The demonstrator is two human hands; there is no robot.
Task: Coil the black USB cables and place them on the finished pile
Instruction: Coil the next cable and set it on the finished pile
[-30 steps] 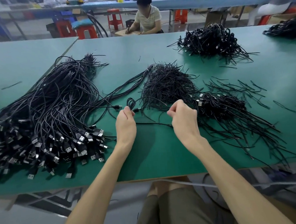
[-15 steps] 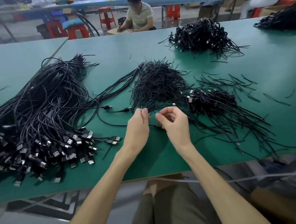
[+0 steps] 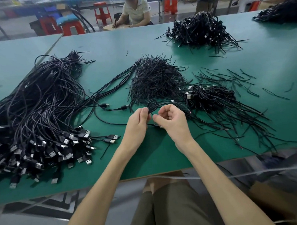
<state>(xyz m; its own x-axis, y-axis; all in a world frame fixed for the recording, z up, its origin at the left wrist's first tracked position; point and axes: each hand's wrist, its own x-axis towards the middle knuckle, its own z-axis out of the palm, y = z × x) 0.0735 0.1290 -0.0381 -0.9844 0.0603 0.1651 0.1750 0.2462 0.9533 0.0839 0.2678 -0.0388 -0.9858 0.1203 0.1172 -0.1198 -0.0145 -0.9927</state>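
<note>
Looking across the green worktop (image 3: 105,50) of a workshop with red stools (image 3: 102,12), I see my left hand (image 3: 138,125) pinching a looped USB cable (image 3: 152,105) just in front of the tie heap (image 3: 156,80), right hand (image 3: 172,123) curled, grip unclear.

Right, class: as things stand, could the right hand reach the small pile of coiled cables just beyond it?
Probably yes. The right hand is beside the coiled pile, with only loose cable ends between them; nothing stands in the way, though its fingers are curled at the cable the left hand pinches.
</note>
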